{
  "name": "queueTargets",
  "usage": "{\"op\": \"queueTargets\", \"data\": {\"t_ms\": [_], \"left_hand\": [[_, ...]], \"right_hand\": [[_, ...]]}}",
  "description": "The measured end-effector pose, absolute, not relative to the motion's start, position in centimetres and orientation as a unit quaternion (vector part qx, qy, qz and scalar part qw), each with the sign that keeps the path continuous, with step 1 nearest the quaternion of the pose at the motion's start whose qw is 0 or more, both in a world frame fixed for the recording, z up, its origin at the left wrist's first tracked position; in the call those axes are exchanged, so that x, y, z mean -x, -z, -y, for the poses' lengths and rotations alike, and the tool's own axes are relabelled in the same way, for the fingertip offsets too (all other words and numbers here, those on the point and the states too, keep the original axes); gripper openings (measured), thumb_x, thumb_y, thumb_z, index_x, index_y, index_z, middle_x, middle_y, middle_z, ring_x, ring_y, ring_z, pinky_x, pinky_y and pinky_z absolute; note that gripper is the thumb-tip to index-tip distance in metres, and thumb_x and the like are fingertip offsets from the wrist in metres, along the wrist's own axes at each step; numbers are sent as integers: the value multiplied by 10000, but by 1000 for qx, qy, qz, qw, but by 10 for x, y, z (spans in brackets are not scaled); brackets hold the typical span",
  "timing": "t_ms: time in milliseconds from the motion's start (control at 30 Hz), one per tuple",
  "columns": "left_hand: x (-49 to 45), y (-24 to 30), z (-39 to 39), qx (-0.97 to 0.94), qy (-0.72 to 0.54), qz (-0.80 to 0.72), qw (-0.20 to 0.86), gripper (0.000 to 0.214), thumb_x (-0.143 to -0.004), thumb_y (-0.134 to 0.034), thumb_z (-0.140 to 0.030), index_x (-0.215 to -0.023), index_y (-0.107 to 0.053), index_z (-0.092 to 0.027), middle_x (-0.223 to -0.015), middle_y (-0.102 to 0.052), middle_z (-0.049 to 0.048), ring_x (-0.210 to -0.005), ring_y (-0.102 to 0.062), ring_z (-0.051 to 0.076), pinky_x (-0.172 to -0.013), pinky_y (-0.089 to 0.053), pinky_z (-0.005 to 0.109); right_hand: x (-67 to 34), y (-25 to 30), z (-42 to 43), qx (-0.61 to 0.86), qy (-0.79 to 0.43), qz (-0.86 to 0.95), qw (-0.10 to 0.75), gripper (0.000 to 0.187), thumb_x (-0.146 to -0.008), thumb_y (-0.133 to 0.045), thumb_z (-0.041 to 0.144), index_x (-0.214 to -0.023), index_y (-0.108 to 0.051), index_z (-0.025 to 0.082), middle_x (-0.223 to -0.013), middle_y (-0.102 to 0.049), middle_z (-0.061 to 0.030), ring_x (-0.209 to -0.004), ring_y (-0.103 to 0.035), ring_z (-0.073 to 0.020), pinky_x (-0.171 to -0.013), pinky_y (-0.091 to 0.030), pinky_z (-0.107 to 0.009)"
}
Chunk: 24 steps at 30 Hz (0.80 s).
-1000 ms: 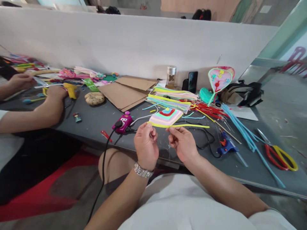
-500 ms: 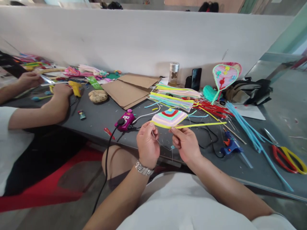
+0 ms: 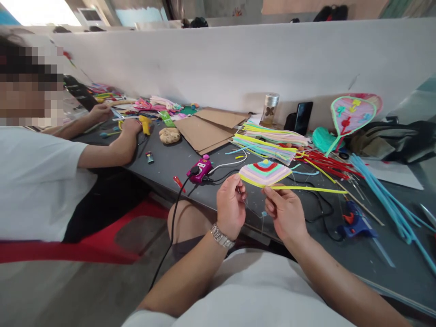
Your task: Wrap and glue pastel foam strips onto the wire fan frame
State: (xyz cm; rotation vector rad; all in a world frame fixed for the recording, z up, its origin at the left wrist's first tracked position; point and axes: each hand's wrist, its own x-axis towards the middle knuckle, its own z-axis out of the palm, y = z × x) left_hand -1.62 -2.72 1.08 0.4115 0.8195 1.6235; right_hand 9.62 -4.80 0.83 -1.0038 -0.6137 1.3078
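Observation:
Between my hands is a fan-shaped craft piece (image 3: 255, 175) made of rows of fuzzy pipe cleaners in lilac, pink, white, red and teal, with a yellow tip. A yellow pipe cleaner (image 3: 316, 188) runs along its lower edge, and its loose end sticks out to the right. My left hand (image 3: 230, 206), with a metal watch on the wrist, pinches the piece at its left corner. At the bottom edge my right hand (image 3: 288, 213) grips the yellow pipe cleaner between thumb and fingers. Both hands are closed, and some of their fingers are hidden.
Beyond the piece lie bundled pipe cleaners (image 3: 269, 144), cardboard sheets (image 3: 207, 131) and a bottle (image 3: 269, 111). A purple power socket (image 3: 200, 169) with cords sits left; a blue glue gun (image 3: 357, 220) and blue pipe cleaners (image 3: 384, 195) lie right. A co-worker's arm (image 3: 112, 152) is at far left.
My view has turned left, so the table's things appear farther right and more of the co-worker shows. Both hands keep their hold on the piece.

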Motion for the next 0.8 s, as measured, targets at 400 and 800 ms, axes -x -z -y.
{"op": "queueTargets", "data": {"t_ms": [400,800], "left_hand": [[14,-10,29,-193,-719,-330,580,292,-684,-847,-283,-832,-629,-158,-633,-487,-68,-535,-395,41,-466,-273,160],[15,-14,31,-203,-719,-341,570,324,-726,-815,-353,-708,-548,-170,-637,-459,-60,-522,-371,43,-448,-274,171]], "right_hand": [[-93,-9,48,444,-550,282,649,370,-595,-935,408,-725,-678,175,-517,-573,44,-394,-390,-53,-366,-259,-193],[-90,-11,47,440,-559,270,649,371,-580,-938,389,-736,-677,176,-596,-649,23,-397,-408,-49,-360,-264,-196]]}}
